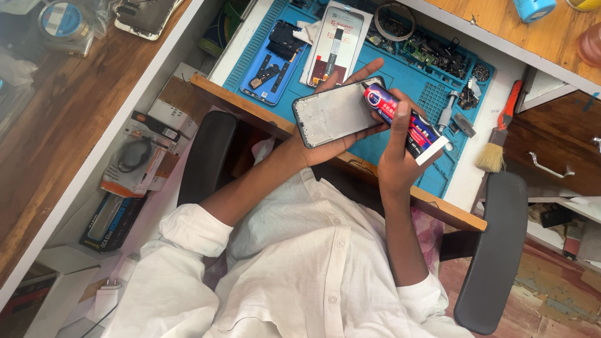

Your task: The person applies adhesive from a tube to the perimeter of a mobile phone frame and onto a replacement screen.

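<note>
Above the blue repair mat (400, 81), I am cradling a thin, fragile-looking phone frame (335, 112) by its edges in my left hand (325, 141) while my right hand (397, 147) is squeezing a soft glue tube (400, 119).

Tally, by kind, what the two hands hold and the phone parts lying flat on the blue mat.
Grey phone frame in left hand: 1
Red-and-black glue tube in right hand: 1
Blue phone back cover on blue mat: 1
White-backed replacement screen: 1
Total: 4
</note>
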